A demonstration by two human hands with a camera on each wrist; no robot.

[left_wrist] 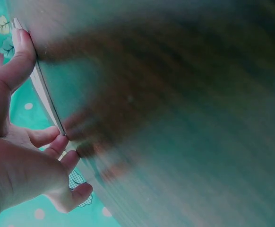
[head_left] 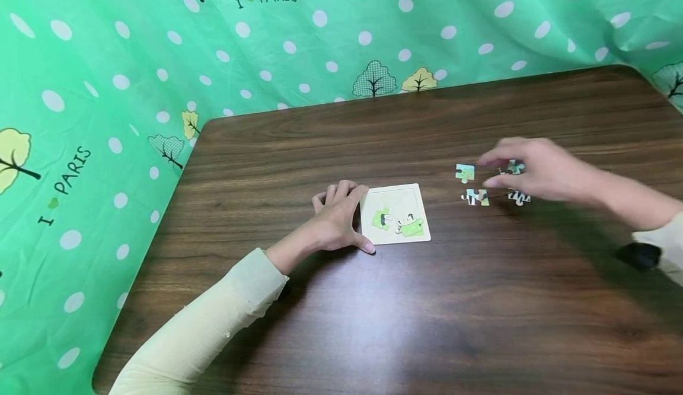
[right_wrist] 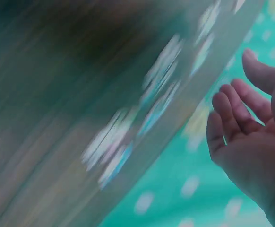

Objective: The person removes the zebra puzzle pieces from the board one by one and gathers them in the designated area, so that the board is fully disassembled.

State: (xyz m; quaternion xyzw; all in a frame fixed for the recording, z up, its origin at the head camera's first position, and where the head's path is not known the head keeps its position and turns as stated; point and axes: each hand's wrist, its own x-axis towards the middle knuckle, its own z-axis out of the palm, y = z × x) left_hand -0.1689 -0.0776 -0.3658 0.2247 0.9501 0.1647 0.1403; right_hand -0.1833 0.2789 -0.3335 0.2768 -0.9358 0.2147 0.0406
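Note:
A square, pale puzzle board lies on the table with a few green jigsaw pieces in its lower half. My left hand holds the board along its left side, thumb at the near corner and index finger at the far one. In the left wrist view, the board's thin edge runs between that thumb and the fingers. Over several loose jigsaw pieces to the right, my right hand hovers with thumb and fingers apart. Nothing shows between them. It partly covers one piece; the right wrist view blurs the pieces.
The dark wooden table extends around the board and pieces. Behind it and on its left hangs a green curtain with white dots and printed trees. A sheen of light lies on the table's near part.

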